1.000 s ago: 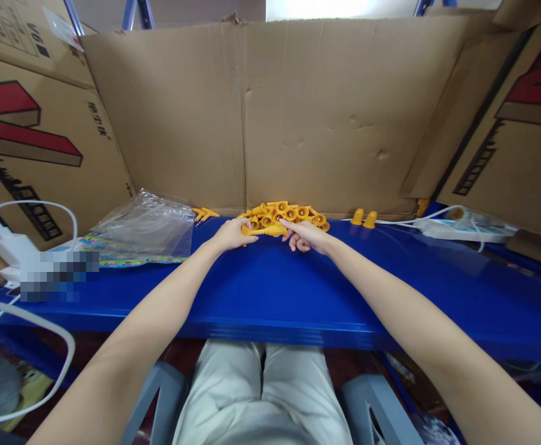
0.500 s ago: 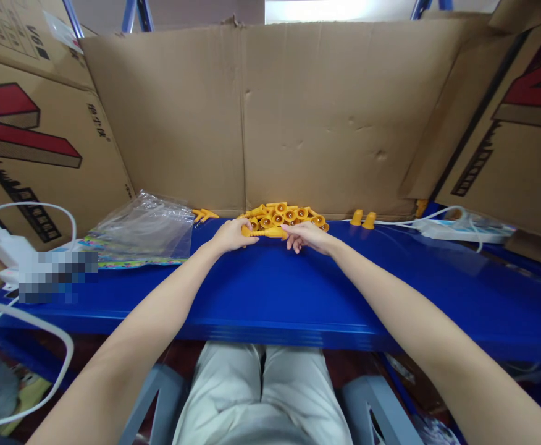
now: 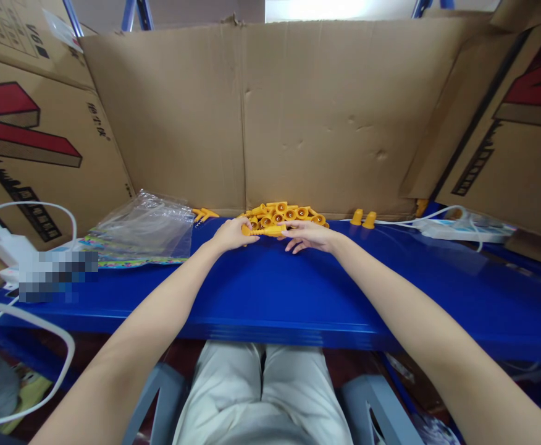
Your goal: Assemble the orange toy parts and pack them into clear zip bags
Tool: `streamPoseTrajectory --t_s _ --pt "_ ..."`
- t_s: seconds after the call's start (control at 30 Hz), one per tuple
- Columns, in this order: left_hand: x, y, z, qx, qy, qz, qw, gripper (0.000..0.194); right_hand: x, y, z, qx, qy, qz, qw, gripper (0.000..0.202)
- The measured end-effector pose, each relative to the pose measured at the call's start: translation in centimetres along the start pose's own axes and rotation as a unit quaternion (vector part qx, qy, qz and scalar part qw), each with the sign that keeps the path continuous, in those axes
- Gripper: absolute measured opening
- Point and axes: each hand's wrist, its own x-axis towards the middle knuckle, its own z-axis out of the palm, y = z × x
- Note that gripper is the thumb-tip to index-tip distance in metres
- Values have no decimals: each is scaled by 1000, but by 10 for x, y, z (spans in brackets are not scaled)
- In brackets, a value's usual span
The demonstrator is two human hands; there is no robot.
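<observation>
Yellow plastic piece (image 3: 270, 231) is pinched between left fingers (image 3: 244, 233) and right fingers (image 3: 285, 230).

Wears pale, off-white trousers (image 3: 224, 386), creased over the thighs (plus greyish cloth (image 3: 270, 429) at the lap, hard to identify), with bare forearms (image 3: 159, 309), bare left hand (image 3: 230, 235) and right hand (image 3: 311, 236)

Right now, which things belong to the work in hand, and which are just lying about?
In the work:
yellow ribbed piece, between left hand and right hand
heaped yellow funnel-shaped pieces
probably two yellow cups, yellow pegs

Apparently lying about:
clear plastic bags
power strip
white adapter
</observation>
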Motion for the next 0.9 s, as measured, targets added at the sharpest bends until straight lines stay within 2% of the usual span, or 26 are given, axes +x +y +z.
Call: streamPoseTrajectory --t_s 0.27,0.4,0.47,0.53,0.6,0.67,0.77,0.83,0.9 --pt "1 -1 -1 19 -9 7 1000 37 3 -1 5 21 10 6 1000 19" --pt "1 -2 2 41 -8 18 999 39 2 -6 12 83 48 -8 995 20" --pt "0 -2 3 32 3 29 999 44 1 -12 15 117 65 -29 991 22" --pt "-1 -1 4 5 38 50 998 55 1 -21 17 146 95 -62 983 24" --pt "-1 0 5 -22 77 65 995 66 4 -31 14 169 142 -105 970 23" --pt "0 -1 6 -27 91 59 994 70 11 -42 8 171 195 -159 953 21" --pt "2 -5 9 3 71 51 996 58 27 -52 -5 91 286 -243 923 17" --pt "3 -7 11 22 54 54 997 49 39 -53 -12 -30 357 -286 889 16" --pt "2 -7 11 34 44 56 997 45 49 -49 -15 -177 400 -309 844 19"
